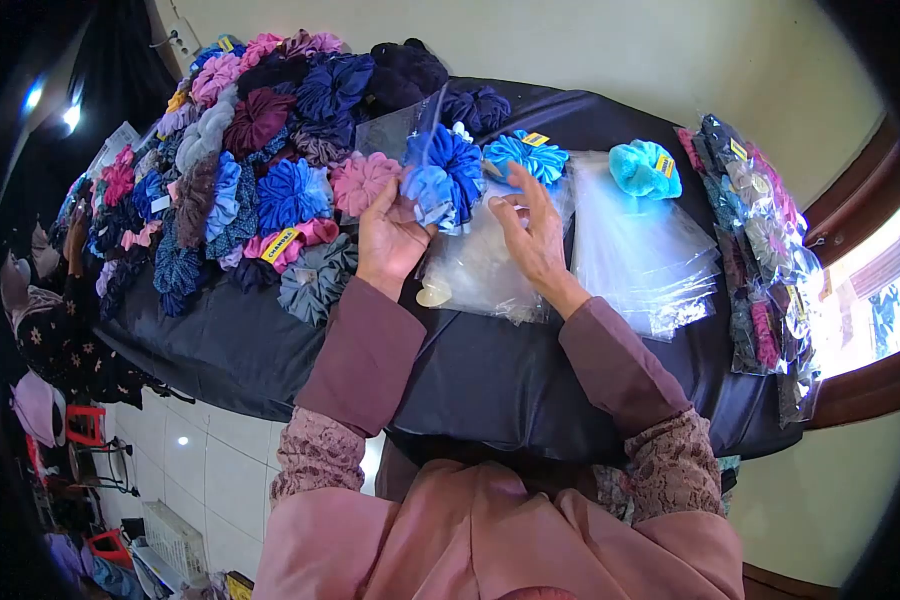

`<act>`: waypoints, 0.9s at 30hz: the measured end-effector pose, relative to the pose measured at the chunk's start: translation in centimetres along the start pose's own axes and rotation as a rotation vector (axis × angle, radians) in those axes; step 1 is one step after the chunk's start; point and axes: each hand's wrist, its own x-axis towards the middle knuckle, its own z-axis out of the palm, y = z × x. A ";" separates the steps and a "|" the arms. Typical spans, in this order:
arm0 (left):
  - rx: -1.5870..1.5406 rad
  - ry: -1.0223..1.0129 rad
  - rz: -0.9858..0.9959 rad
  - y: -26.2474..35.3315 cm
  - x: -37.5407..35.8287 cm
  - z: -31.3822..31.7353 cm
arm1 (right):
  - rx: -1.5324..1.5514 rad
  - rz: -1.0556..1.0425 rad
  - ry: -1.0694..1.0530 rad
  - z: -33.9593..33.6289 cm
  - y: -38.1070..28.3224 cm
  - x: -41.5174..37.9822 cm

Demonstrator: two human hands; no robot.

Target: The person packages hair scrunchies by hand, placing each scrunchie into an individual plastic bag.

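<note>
My left hand holds a bunch of blue scrunchies, dark blue above and lighter blue below, its fingers partly hidden behind them. Beside them, my right hand hovers with loosely bent fingers apart and nothing visible between them. Past its fingertips lies a turquoise scrunchie with a yellow label. Under both hands a stack of clear plastic bags rests on the black-covered table. Close to my left hand are a pink scrunchie and a grey one.
A large pile of scrunchies in many colours covers the table's left side. More clear bags fan out to the right, an aqua scrunchie on top. Packed scrunchies line the right end. Another person is at the far left.
</note>
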 end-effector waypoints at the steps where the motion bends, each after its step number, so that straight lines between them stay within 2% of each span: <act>1: -0.071 -0.060 -0.033 0.2 0.4 -0.9 | 0.033 0.006 0.048 0.1 0.1 0.0; 2: -0.142 -0.121 -0.066 0.3 0.9 -1.8 | 0.033 0.007 0.050 0.1 0.3 0.1; 8: -0.208 -0.157 -0.100 0.1 1.4 -2.2 | 0.190 0.067 0.015 0.4 1.0 0.4; 11: -0.185 -0.112 -0.098 0.0 1.3 -2.3 | 0.195 0.089 0.068 0.5 1.1 0.5; 13: -0.186 -0.084 -0.089 -0.1 1.1 -1.8 | 0.112 -0.040 0.167 0.3 0.6 0.4; 17: -0.167 -0.019 -0.074 -0.3 0.6 -0.5 | 0.058 -0.157 0.189 0.1 -0.5 0.3; 22: -0.166 -0.041 -0.092 -0.5 0.8 -1.0 | -0.119 -0.396 0.181 -0.1 -0.8 0.2; 27: -0.141 -0.039 -0.105 -1.0 0.4 -0.5 | -0.144 -0.403 0.105 0.0 -0.9 -0.2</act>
